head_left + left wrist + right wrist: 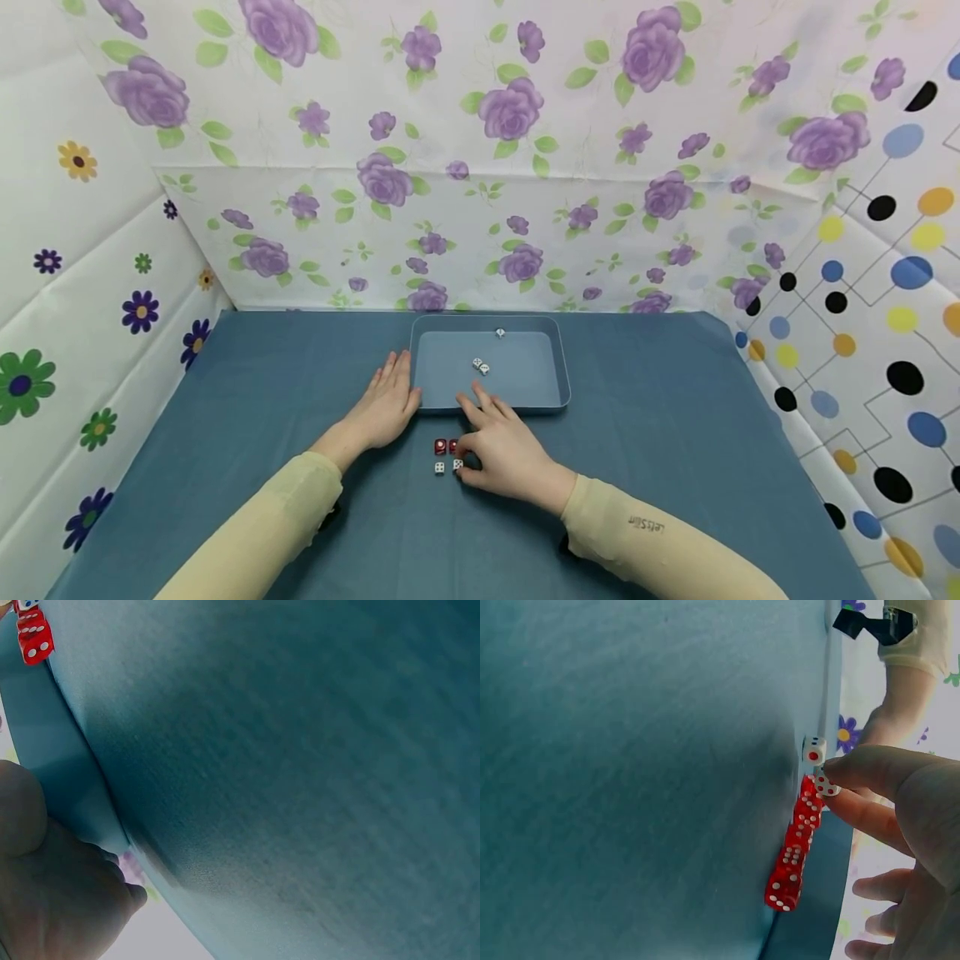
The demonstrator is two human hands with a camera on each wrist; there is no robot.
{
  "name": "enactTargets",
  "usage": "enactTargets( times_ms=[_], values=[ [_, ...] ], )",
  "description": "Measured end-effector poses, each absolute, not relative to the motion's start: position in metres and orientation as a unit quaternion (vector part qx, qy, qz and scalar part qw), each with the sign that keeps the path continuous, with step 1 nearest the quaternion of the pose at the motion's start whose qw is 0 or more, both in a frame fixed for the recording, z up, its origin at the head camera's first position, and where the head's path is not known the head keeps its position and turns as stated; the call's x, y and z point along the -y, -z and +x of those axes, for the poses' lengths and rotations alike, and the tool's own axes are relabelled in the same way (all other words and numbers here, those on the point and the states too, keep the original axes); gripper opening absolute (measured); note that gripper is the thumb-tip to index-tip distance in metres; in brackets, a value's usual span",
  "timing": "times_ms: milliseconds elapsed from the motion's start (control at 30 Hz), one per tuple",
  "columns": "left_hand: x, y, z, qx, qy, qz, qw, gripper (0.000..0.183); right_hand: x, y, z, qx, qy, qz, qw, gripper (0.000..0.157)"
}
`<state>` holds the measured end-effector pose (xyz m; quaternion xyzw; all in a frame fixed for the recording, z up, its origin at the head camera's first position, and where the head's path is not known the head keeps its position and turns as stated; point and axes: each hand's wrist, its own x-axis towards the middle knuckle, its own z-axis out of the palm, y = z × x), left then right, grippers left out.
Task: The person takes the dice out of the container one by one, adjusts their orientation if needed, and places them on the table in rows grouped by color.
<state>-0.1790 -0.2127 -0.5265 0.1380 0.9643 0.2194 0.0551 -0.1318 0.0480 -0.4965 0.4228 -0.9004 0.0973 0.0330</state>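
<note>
Two hands are seen over a blue cloth (225,433), both close to a shallow blue tray (558,367) that serves as the landmark. The left hand (386,404) is laid flat against the tray's left wall, fingers straight and together, nothing held; in the left wrist view its palm (52,900) is pressed to the tray's outer side. The right hand (502,446) is placed just in front of the tray's near rim, its longer fingers stretched toward that rim while thumb and forefinger are curled and pinched on a white die (825,784). That die is held just off the cloth, in front of the tray, among a small cluster of dice. A second white die (439,468) is seen on the cloth beside it, slightly farther from the tray. Red dice (440,447) are lined up between the white ones and the tray's near rim; in the right wrist view the red row (795,851) is shown edge to edge, its exact count hard to tell. Inside the tray, two white dice (481,366) are lying touching near the middle, and one more die (500,333) is set apart by the far wall. Flowered sheets (480,167) are hung behind the tray and to its left, a dotted sheet (885,292) to its right.
</note>
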Motion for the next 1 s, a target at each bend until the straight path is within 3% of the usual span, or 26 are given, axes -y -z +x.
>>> enactTargets(
  times_ms=[1000],
  values=[
    [0.21, 0.516, -0.174, -0.96, -0.232, 0.147, 0.051, 0.07, -0.04, 0.501, -0.129, 0.901, -0.059, 0.427, 0.05, 0.01]
  ],
)
